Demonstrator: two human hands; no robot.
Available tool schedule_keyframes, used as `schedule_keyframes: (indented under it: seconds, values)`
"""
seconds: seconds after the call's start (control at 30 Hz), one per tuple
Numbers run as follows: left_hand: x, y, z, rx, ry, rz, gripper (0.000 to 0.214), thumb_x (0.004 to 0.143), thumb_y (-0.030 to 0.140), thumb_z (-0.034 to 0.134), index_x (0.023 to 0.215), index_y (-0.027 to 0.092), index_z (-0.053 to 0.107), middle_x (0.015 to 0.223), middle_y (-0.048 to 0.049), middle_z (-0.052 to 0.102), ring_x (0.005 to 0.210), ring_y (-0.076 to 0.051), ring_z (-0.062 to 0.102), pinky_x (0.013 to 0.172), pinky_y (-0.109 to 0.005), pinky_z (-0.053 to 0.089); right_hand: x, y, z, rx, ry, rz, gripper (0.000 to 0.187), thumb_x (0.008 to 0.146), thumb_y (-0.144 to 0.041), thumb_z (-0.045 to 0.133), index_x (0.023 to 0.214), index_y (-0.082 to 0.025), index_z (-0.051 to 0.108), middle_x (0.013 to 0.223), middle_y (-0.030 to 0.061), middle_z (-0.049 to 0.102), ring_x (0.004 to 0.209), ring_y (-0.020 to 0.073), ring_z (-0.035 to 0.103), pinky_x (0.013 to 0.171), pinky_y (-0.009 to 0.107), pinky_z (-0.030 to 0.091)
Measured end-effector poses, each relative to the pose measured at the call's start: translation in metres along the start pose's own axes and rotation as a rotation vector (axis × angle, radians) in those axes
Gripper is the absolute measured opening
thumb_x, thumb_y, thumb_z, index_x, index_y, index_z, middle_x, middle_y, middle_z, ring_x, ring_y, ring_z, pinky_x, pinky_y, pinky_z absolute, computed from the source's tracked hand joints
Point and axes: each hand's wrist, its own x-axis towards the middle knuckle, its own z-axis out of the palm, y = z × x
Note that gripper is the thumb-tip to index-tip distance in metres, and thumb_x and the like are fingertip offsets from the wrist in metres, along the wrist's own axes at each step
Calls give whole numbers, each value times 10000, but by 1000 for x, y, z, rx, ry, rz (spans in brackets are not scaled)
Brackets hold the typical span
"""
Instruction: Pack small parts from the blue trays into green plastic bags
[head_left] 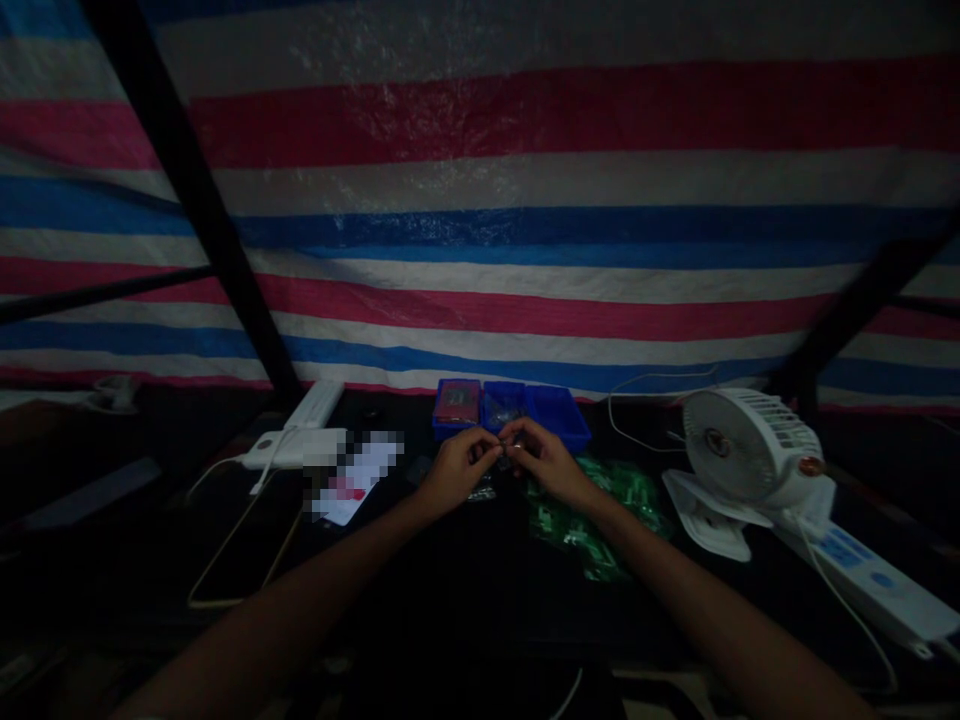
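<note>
My left hand (459,465) and my right hand (546,460) meet over the dark table, fingertips pinched together on a small part (504,458) too dim to name. Both hands are closed. Just behind them stand three small blue bins (556,412) in a row. The left bin holds something reddish. A heap of green circuit boards (600,512) lies under and to the right of my right wrist.
A white clip fan (742,455) stands at the right, with a white power strip (874,580) in front of it. At the left lie a white power bank (289,448), a phone (236,548) and some cables. A striped tarp (480,200) hangs behind.
</note>
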Motion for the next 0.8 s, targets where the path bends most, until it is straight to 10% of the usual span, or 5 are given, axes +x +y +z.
schedule_keyframes:
  seconds: [0.8]
  values:
    - [4,-7,-1,-104,152,-24,233,989,297,585,1187,204,664,939,-28,702,774,-144,634,710,-253,486,-2,1,-5,-278,132,-128,174,967,-272,527,1045,-226,675,962,28,664,809,186,601,705,281,481]
